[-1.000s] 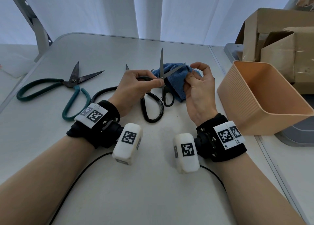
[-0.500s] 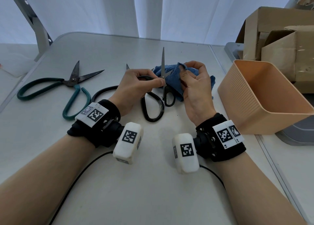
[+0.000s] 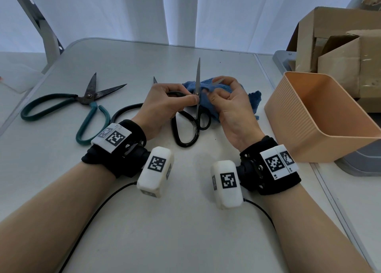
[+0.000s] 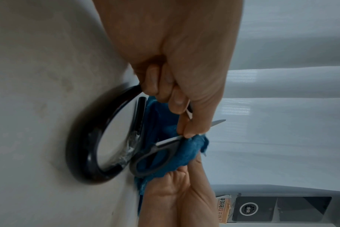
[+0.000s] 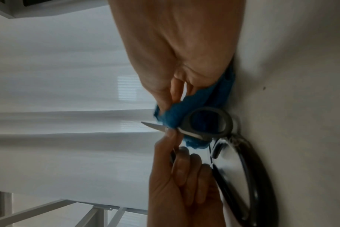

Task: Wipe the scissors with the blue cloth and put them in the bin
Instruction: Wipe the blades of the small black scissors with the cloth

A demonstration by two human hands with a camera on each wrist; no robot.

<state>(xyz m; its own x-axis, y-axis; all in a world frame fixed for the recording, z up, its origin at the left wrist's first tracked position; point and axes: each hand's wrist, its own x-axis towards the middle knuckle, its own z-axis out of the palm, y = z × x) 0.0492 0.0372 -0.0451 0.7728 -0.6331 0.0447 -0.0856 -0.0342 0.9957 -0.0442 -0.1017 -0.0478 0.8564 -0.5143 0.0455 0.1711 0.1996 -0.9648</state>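
Wiping is under way, not finished. My left hand point(image 3: 165, 103) has its grip pinched on the small scissors point(image 3: 198, 99) at the pivot, blades open, one pointing up above the counter point(image 3: 185, 221). My right hand point(image 3: 228, 106) has its grip closed on the blue cloth point(image 3: 252, 99), folding it over the other blade. The bin point(image 3: 321, 116) stands just to the right; nothing shows inside it. Two larger pairs, green-handled scissors point(image 3: 82, 106) and black-handled scissors point(image 3: 183, 136), lie on the counter, apparently still to be wiped.

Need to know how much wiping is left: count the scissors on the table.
3. Green pair lies at the left; large black pair lies under the hands; small pair is held against the cloth. None seen in the bin.
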